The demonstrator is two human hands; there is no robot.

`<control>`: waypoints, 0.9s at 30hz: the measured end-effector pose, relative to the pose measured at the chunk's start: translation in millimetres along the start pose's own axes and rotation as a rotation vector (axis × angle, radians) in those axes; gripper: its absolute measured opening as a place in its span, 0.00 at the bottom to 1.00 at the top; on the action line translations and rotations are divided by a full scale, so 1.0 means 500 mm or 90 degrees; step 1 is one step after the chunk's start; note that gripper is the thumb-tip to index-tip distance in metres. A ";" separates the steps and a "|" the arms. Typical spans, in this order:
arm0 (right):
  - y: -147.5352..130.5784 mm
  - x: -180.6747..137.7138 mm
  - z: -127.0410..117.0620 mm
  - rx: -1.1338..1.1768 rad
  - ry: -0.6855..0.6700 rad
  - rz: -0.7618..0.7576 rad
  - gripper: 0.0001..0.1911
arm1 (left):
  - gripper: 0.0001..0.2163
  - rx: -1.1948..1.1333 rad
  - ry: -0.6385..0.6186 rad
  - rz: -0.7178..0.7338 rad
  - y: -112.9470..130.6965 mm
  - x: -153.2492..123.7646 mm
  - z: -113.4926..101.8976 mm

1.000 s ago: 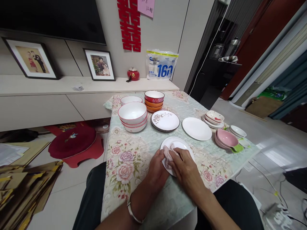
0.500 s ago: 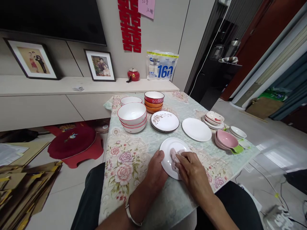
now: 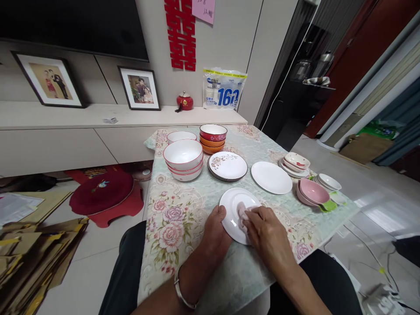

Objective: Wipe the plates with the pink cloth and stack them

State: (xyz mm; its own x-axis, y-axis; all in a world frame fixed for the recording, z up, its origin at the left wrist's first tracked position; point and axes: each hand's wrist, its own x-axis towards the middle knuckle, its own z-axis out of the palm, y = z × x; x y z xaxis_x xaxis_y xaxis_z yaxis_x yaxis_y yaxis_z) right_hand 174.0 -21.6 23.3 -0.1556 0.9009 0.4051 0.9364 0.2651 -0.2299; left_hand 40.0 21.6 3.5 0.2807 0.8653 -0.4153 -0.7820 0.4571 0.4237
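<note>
A small white plate (image 3: 233,218) is tilted above the near part of the table. My left hand (image 3: 215,229) grips its left rim, thumb on top and fingers underneath. A pale pinkish cloth (image 3: 243,211) is bunched in the fingers of my right hand (image 3: 267,229), which presses it on the plate's face. Part of the cloth is hidden under those fingers. Just beyond the plate lie a stack of flower-patterned plates (image 3: 228,167) with dark rims and a plain white plate (image 3: 271,177).
Stacked white bowls (image 3: 183,157) with red rims stand at the left, near red and orange bowls (image 3: 212,140). Toward the right edge are pink bowls (image 3: 314,191), heart-patterned dishes (image 3: 297,161) and small white bowls (image 3: 330,181). A flowered tablecloth (image 3: 177,258) covers the table.
My right hand and the cloth have shifted slightly right across the plate. My left hand keeps its hold on the rim. The whole view has shifted a little.
</note>
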 end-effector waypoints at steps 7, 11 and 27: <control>0.010 0.072 0.036 0.010 0.012 0.010 0.10 | 0.10 -0.026 -0.025 0.005 0.000 -0.001 -0.001; 0.033 0.052 0.026 -0.115 0.019 0.059 0.11 | 0.09 -0.003 0.014 0.005 -0.001 0.001 -0.002; 0.022 0.138 0.050 0.045 -0.039 0.055 0.15 | 0.14 -0.014 -0.051 0.015 0.001 0.001 -0.005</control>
State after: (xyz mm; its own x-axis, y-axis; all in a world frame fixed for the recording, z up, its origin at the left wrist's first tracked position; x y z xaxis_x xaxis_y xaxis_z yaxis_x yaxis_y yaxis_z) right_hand 165.5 52.2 26.8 -0.0964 0.9402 0.3267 0.9231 0.2072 -0.3239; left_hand 38.2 21.7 1.4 0.3057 0.8895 -0.3395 -0.8008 0.4331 0.4137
